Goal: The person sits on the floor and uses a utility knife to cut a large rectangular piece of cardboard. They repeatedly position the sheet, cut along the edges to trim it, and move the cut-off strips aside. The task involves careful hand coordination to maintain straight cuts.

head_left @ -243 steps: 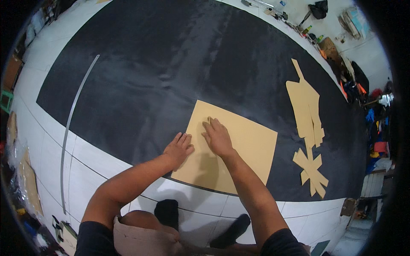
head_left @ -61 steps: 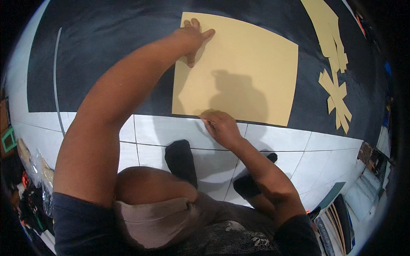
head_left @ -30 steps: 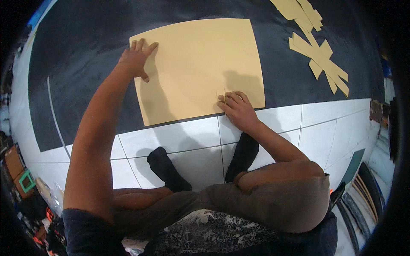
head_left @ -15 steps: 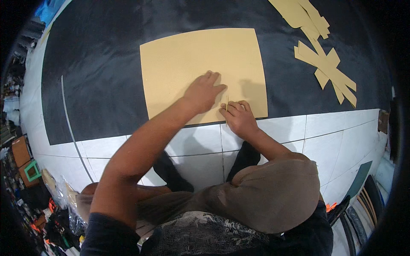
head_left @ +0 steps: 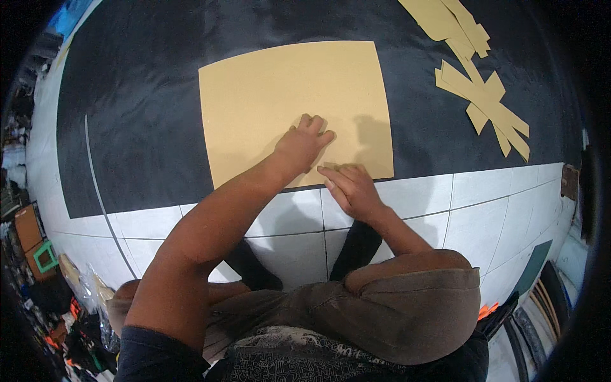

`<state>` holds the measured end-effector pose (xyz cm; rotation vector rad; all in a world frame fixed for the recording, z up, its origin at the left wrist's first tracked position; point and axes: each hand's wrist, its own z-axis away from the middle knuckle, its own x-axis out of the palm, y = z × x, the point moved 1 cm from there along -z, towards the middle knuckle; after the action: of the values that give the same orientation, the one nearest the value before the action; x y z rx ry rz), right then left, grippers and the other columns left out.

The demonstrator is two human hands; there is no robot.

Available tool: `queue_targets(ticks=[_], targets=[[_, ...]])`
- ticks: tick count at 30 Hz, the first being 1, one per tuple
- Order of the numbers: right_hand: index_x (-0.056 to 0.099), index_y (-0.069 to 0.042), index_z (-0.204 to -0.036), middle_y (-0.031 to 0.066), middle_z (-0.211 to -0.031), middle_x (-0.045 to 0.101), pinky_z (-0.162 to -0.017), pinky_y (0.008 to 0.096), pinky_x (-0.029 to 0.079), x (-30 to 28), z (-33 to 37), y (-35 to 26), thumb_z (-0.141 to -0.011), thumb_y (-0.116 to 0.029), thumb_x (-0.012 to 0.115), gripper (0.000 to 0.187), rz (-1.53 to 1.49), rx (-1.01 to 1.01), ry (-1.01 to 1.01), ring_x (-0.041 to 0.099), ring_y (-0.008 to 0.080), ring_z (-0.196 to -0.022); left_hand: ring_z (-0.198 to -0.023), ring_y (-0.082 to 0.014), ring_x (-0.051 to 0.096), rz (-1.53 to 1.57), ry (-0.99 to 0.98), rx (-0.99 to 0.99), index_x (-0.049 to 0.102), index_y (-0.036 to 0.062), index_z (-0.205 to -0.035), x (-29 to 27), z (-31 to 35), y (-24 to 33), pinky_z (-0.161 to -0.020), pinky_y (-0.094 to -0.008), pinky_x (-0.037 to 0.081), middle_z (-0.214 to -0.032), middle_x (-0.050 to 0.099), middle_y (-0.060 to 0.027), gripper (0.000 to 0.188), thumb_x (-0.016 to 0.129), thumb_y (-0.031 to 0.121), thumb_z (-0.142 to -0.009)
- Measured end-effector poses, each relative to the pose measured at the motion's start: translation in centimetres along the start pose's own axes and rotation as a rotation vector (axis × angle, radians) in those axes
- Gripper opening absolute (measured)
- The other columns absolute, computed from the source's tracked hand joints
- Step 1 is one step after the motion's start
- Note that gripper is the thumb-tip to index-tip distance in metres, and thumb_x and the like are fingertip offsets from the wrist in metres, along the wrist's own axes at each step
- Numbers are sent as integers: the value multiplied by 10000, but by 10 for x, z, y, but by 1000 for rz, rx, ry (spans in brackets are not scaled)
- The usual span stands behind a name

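A large tan sheet of card with a curved far edge lies on black sheet material. My left hand rests on it right of the middle, fingers bent and spread with their tips down, holding nothing visible. Close by, at the sheet's near edge, is my right hand. Its fingers are drawn together, with the index finger pointing left toward my left hand. Whatever those fingers grip, if anything, is hidden.
Black sheet material covers the white tiled floor ahead. Several tan card pieces lie overlapping at the far right. A thin grey strip runs along the left. Clutter with a green frame sits at the left rim.
My right hand has shifted slightly down and left, turning its fingers leftward. The thin tan strip seen upright at its fingers no longer shows. My left hand has moved slightly down.
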<state>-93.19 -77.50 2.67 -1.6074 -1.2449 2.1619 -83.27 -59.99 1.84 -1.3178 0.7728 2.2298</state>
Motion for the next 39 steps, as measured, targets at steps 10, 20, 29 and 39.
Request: queue_targets(ticks=[10, 20, 29, 39], targets=[[703, 1, -1117, 201, -1118, 714, -958, 466, 506, 45, 1, 2, -1013, -163, 595, 222, -405, 34, 23, 662, 377, -1081, -1309, -379, 463, -83, -53, -40, 322, 354, -1598, 1, -8, 8, -993, -427, 569, -1403, 445, -158, 1176, 929, 134, -615], [727, -20, -1098, 163, -1092, 738, -972, 468, 499, 51, -3, 6, -963, -148, 640, 205, -248, -21, 9, 675, 351, -1061, -1392, -372, 389, -37, -152, -91, 353, 350, -1586, -7, -10, 14, -1023, -498, 519, -1503, 370, -140, 789, 688, 148, -901], [701, -49, -1097, 124, -1061, 712, -936, 469, 482, 30, 18, 21, -926, -123, 666, 190, 2, -85, 110, 659, 328, -1017, -1389, -445, 354, 46, -36, -174, 396, 309, -1558, 4, -11, 23, -1054, -609, 457, -1464, 389, -204, 855, 774, 530, -824], [679, -42, -1076, 158, -1052, 697, -913, 481, 470, 2, 51, 38, -905, -94, 679, 178, 43, 116, 169, 652, 359, -1003, -1423, -459, 299, 13, -59, -267, 427, 296, -1514, -6, -14, 45, -1055, -700, 386, -1457, 384, -228, 880, 815, 555, -769]])
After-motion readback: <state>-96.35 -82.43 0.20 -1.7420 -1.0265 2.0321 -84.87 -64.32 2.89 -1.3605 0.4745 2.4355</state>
